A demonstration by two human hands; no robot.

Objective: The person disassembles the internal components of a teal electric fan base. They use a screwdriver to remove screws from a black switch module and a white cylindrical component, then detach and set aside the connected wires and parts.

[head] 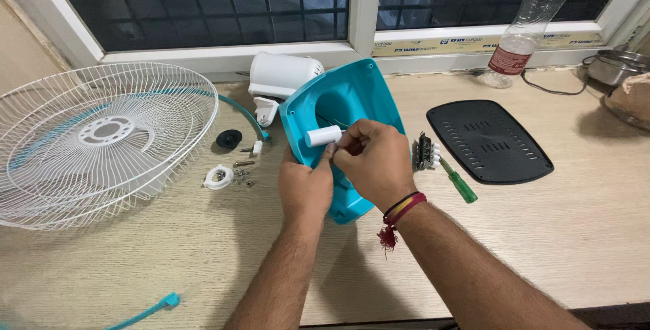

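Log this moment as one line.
left hand: steadies teal base | right hand: pinching white cylinder | screwdriver on table

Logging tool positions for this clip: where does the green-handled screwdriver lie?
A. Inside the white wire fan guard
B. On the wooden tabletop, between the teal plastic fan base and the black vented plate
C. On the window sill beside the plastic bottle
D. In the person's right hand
B: the green-handled screwdriver lies on the wooden tabletop, between the teal plastic fan base and the black vented plate.

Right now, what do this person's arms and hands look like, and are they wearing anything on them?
Both forearms are bare, with no sleeves in view, and no gloves cover the left hand or the right hand. The right wrist carries red and dark thread bands with a small red tassel hanging below. The left wrist shows nothing worn. No rings can be made out.
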